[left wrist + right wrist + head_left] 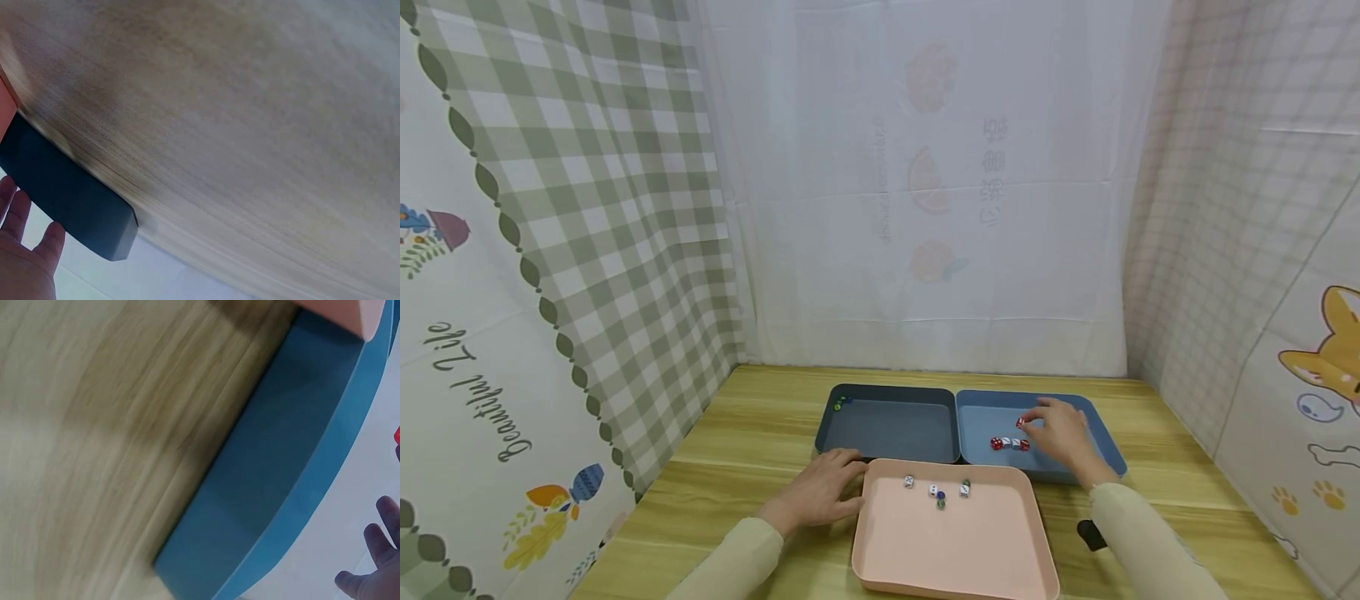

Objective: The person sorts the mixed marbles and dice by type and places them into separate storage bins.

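Observation:
My right hand (1060, 432) is over the blue tray (1097, 429), pinching a red die (1020, 422) between thumb and fingertips. Below that die, a short row of red dice (996, 443) and white dice (1006, 443) lies in the tray. In the right wrist view, only a sliver of the red die (397, 435) shows at the edge. My left hand (820, 490) rests at the upper left corner of the pink tray (955, 550), its fingers relaxed and holding nothing. Several white dice (909, 482) and small green and blue pieces (941, 500) lie inside the pink tray.
A dark grey-blue tray (891, 425) adjoins the blue one on the left, with small green and blue pieces (841, 403) in its far left corner. A black object (1091, 535) lies on the wooden table (730, 467) by the right forearm. Cloth curtains surround the table.

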{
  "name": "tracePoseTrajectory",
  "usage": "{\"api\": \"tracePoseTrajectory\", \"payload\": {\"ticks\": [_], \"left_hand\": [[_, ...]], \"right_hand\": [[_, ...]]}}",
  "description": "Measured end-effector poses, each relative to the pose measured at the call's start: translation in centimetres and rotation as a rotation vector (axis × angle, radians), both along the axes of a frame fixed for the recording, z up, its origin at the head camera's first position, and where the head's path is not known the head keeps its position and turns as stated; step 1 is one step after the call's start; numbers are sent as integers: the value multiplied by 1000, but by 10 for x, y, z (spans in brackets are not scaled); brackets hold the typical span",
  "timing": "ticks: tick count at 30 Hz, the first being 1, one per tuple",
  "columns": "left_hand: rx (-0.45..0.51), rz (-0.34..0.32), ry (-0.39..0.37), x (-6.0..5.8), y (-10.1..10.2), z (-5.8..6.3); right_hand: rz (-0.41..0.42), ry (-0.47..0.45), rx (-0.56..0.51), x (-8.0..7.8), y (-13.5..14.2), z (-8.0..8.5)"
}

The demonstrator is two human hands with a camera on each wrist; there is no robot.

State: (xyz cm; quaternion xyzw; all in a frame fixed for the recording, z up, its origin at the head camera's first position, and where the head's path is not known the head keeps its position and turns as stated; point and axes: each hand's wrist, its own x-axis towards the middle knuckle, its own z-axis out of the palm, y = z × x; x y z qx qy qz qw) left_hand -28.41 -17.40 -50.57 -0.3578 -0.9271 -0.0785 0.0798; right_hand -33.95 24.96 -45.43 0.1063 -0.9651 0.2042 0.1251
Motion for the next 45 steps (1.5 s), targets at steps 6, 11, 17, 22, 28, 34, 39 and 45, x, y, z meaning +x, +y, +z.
{"api": "tracePoseTrajectory", "payload": {"ticks": [6,11,17,22,28,34,39,45], "left_hand": [[-2,2,3,0,-1,-1],[0,7,-5,0,-1,-1],[5,5,-11,0,-1,-1],[6,11,-20,-1,0,-1],[-4,9,-6,-2,1,-1],[-6,4,5,-2,1,-1],[-6,2,7,-1,1,0],[-3,2,0,0,0,1]], "right_hand": [[-34,-34,15,1,12,-4],[-93,-75,35,1,18,-8],[-157,-119,41,0,22,-14],[-175,-140,31,0,25,-17],[-190,-156,23,-1,28,-21],[-185,-153,24,-2,26,-24],[-174,-143,34,-2,25,-27],[-164,-155,33,-1,22,-28]]}}
